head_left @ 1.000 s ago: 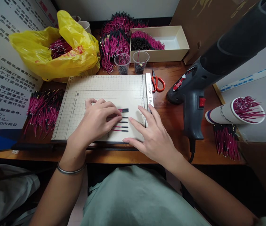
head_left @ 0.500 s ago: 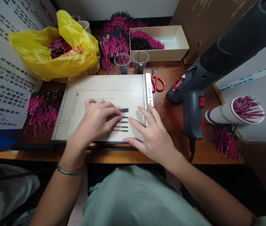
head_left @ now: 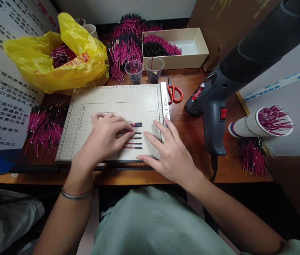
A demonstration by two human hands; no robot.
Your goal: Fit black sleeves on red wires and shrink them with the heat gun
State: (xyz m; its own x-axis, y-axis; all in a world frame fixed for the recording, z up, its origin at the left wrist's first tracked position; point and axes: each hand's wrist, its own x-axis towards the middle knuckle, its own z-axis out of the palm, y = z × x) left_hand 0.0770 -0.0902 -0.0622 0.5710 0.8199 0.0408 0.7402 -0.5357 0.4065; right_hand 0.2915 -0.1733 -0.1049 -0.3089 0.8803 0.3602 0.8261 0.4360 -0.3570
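Thumb and forefinger of my left hand (head_left: 106, 132) are pinched on a thin wire, whose black end (head_left: 138, 133) sticks out to the right of the fingertips. Under it is the gridded board of a paper trimmer (head_left: 112, 97). Just above the pinch lies a small bunch of wires (head_left: 138, 124) with black ends. Below, several pink wires with black ends (head_left: 138, 143) lie roughly parallel, their left parts partly behind my left hand. My right hand (head_left: 172, 152) rests open over the board's right edge, fingers spread, forefinger tip close to the black ends.
A heat gun (head_left: 213, 106) stands at right, beside red-handled scissors (head_left: 175, 94). Behind the board are two clear cups (head_left: 134, 72), a cream box (head_left: 176, 62), a wire heap (head_left: 125, 53) and a yellow bag (head_left: 86, 71). A paper cup (head_left: 245, 126) of wires leans at far right.
The whole view has shifted slightly left. Both hands keep nearly the same pose and place over the board, with the left still pinching the wire.
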